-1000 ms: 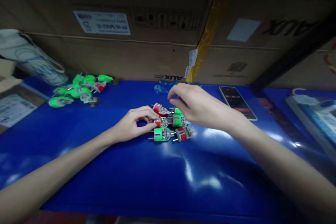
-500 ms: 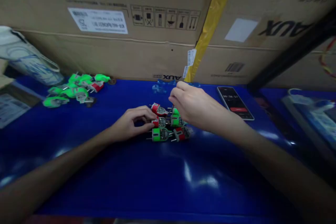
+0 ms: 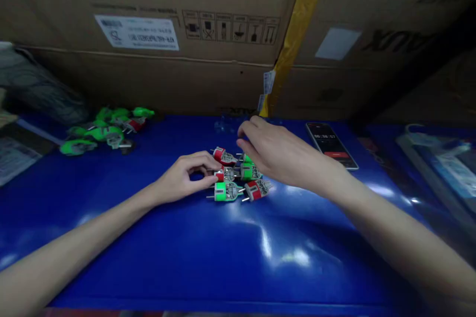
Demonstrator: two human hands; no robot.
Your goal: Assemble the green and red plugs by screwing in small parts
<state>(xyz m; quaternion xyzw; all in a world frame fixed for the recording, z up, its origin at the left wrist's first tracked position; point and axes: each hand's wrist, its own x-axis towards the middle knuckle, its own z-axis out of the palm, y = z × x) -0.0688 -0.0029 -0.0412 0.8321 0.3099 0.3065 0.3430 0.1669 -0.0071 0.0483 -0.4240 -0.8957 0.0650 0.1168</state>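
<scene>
Several small open-faced plugs, red or green with metal pins, lie in two columns at the middle of the blue table [image 3: 171, 252]. My left hand [image 3: 189, 173] reaches in from the left, its thumb and fingertips closed on the end of a red plug [image 3: 224, 174]. My right hand [image 3: 267, 146] is curled above the far green plug [image 3: 246, 158], partly covering it; anything in its bent fingers is hidden. Nearby lie another red plug [image 3: 223, 155], a green plug [image 3: 249, 172], a near green plug [image 3: 225, 191] and a tilted red plug [image 3: 257, 189].
A heap of green and red plugs [image 3: 106, 131] lies at the back left. Clear bluish pieces [image 3: 223, 125] sit behind my hands. A phone [image 3: 332, 144] showing a timer lies to the right. Large cardboard boxes [image 3: 167, 77] wall off the back.
My right hand's thumb and index finger have parted slightly above the green plug. The left hand stays on the red plug. The view is dimmer and slightly shifted.
</scene>
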